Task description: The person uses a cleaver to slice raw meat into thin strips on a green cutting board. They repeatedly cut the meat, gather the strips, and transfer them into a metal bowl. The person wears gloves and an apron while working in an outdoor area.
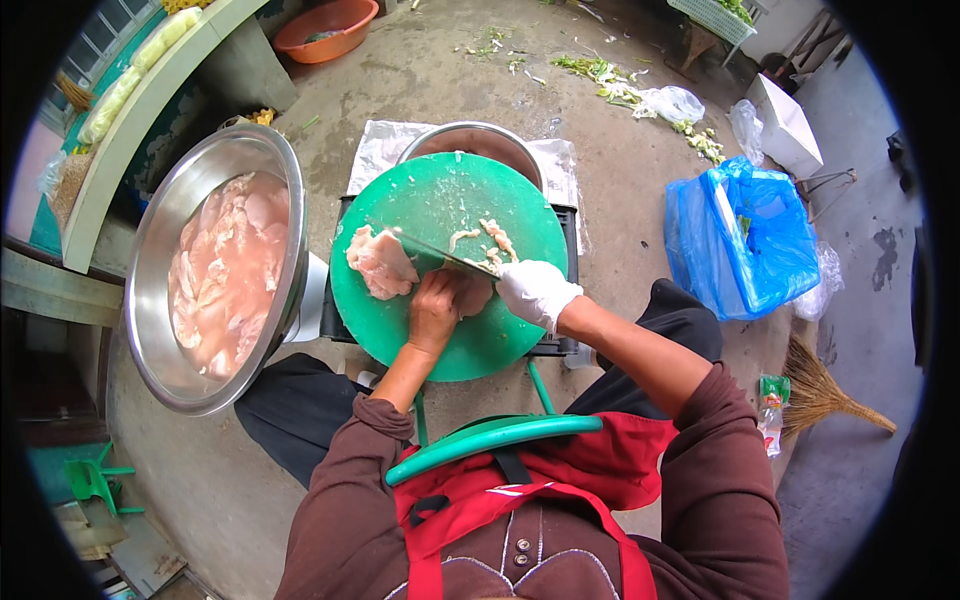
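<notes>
A round green cutting board (450, 352) lies before me, flecked with white bits. My right hand (538, 291), in a white glove, grips a knife (442, 253) whose blade slants up and left across the board. Bare, my left hand (436, 300) has its curled fingers pressed on a piece of raw chicken (475, 294), partly hidden under the hand and the blade. To the left of that hand rests another raw chicken piece (381, 262). Small pale trimmings (498, 237) lie beyond the knife.
At left, a tilted metal basin (159, 255) holds raw chicken in pinkish liquid. Behind the board stands a metal bowl (487, 139). A box lined with a blue plastic bag (739, 247), a straw broom (825, 390) and vegetable scraps (600, 71) are on the floor.
</notes>
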Motion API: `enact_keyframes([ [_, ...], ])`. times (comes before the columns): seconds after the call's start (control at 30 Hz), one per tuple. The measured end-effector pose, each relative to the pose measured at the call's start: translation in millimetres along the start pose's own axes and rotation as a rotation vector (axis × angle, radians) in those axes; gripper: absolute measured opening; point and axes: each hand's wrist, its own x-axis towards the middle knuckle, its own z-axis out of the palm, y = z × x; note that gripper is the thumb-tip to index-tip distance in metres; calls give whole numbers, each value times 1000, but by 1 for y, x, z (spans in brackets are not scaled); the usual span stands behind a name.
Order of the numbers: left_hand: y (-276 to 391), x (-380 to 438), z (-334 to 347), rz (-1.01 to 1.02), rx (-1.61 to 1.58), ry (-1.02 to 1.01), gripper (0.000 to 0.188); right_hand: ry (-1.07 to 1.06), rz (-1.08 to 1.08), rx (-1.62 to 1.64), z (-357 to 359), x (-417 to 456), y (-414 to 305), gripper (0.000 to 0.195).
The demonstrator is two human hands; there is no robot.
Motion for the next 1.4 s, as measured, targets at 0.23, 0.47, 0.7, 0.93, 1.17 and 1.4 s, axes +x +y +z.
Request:
enact_keyframes([
  [0.23,3,0,-1,8,29,41,18,-49,24,5,-27,-34,0,20],
  [0.47,6,-2,-2,-52,4,10,18,-154,75,-41,-30,-60,0,20],
  [0.7,-2,-4,-6,-13,-37,-34,17,-137,34,25,-20,9,-4,24],
  [0.93,12,7,-12,20,-63,27,16,-92,411,504,-56,14,11,32],
  [1.17,7,-2,-7,-34,0,6,15,-92,22,20,-36,-32,0,25],
  [1.4,7,-4,-8,-4,-18,1,25,-114,16,-33,-29,-70,2,18],
])
